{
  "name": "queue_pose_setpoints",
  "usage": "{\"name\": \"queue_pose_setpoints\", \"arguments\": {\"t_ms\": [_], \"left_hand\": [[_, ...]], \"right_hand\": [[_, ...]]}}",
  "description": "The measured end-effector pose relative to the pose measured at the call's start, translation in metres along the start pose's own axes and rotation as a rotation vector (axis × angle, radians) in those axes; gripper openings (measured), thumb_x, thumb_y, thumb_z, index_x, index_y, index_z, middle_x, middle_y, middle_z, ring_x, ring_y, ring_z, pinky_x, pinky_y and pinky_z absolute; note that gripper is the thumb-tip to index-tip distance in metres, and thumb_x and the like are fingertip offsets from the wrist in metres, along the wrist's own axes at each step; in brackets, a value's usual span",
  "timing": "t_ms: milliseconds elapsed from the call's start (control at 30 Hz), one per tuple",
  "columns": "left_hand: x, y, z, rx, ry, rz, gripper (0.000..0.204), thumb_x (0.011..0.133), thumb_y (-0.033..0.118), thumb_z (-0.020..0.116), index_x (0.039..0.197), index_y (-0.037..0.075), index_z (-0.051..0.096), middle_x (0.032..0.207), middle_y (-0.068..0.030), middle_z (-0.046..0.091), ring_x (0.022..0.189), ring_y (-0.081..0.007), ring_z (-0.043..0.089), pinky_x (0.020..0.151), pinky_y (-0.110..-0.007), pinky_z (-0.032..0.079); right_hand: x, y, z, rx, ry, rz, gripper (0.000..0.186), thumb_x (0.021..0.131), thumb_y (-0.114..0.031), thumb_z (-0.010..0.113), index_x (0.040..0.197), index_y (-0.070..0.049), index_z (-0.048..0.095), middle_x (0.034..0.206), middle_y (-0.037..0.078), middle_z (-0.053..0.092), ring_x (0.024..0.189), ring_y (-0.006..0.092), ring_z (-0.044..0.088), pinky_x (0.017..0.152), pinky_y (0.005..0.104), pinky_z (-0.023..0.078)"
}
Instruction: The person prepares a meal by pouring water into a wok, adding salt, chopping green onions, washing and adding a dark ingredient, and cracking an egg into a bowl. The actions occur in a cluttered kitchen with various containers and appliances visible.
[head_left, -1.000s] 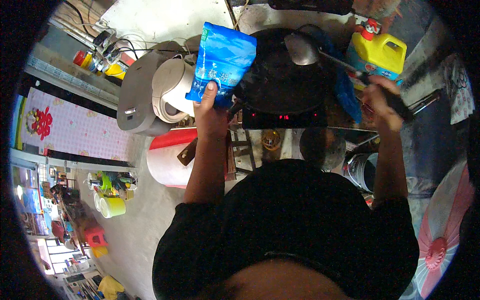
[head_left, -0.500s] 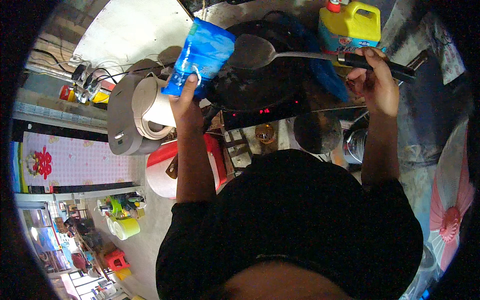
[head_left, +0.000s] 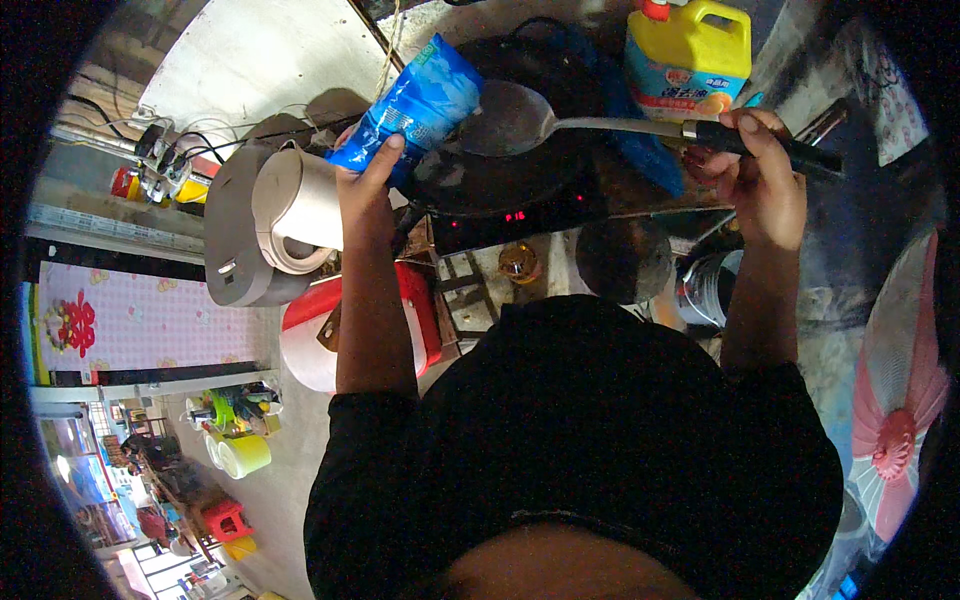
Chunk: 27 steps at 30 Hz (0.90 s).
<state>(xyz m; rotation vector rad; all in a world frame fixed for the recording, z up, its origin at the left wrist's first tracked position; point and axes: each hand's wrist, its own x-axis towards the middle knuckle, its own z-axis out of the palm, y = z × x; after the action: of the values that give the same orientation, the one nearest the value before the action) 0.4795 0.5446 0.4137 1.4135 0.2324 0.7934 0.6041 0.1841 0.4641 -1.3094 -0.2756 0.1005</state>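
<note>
My left hand (head_left: 366, 192) is closed round the lower end of a blue plastic packet (head_left: 428, 98), thumb on its front. The packet leans right over a dark wok (head_left: 490, 182), its upper part next to the head of a metal wok spatula (head_left: 512, 120). My right hand (head_left: 765, 185) grips the spatula by its black handle, holding it nearly level above the wok. No contents are seen coming out of the packet. Beneath the wok is a black cooktop (head_left: 515, 219) with lit red digits.
Left of the wok stand a beige pitcher (head_left: 305, 200) and a grey rice cooker (head_left: 235, 235). A yellow jug (head_left: 690, 55) is at the back right. Nearer me are a red and white container (head_left: 310, 345), a small glass of amber liquid (head_left: 519, 262) and a metal bucket (head_left: 712, 290).
The packet has tipped further to the right, toward the spatula head. The spatula has come slightly lower and nearer to me. The whole view has shifted a little.
</note>
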Motion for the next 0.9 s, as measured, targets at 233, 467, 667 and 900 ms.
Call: {"name": "queue_pose_setpoints", "arguments": {"t_ms": [233,467,667,900], "left_hand": [[-0.007,0.002,0.006,-0.154,-0.016,0.013,0.053,0.077,0.024,0.076,0.119,0.002,0.054,0.109,-0.0083,0.062,0.100,-0.0191,0.059,0.092,-0.035,0.043],[-0.015,0.003,0.009,-0.091,-0.046,0.010,0.055,0.076,0.021,0.076,0.121,0.001,0.052,0.108,-0.0082,0.062,0.099,-0.0185,0.059,0.091,-0.034,0.044],[-0.016,0.005,0.010,-0.076,0.037,0.017,0.053,0.076,0.020,0.077,0.120,0.002,0.053,0.107,-0.0079,0.062,0.097,-0.0179,0.060,0.090,-0.034,0.045],[-0.016,0.001,0.010,0.024,0.016,-0.027,0.053,0.076,0.020,0.077,0.120,0.003,0.052,0.107,-0.0076,0.062,0.099,-0.0198,0.059,0.091,-0.035,0.045]], "right_hand": [[-0.005,-0.005,0.000,-0.009,0.020,-0.018,0.030,0.087,-0.031,0.062,0.100,-0.005,0.062,0.090,0.006,0.067,0.059,0.0151,0.061,0.048,0.0261,0.042],[-0.004,-0.007,-0.002,0.013,0.044,-0.023,0.029,0.086,-0.030,0.062,0.099,-0.005,0.061,0.092,0.006,0.067,0.058,0.0150,0.061,0.047,0.0264,0.042],[-0.004,-0.009,-0.007,-0.006,0.028,-0.008,0.031,0.086,-0.032,0.063,0.102,-0.005,0.060,0.094,0.006,0.067,0.060,0.0140,0.061,0.048,0.0260,0.042],[-0.007,-0.007,-0.012,-0.010,0.020,-0.019,0.031,0.087,-0.030,0.062,0.104,-0.005,0.059,0.098,0.006,0.067,0.061,0.0149,0.062,0.049,0.0265,0.042]]}}
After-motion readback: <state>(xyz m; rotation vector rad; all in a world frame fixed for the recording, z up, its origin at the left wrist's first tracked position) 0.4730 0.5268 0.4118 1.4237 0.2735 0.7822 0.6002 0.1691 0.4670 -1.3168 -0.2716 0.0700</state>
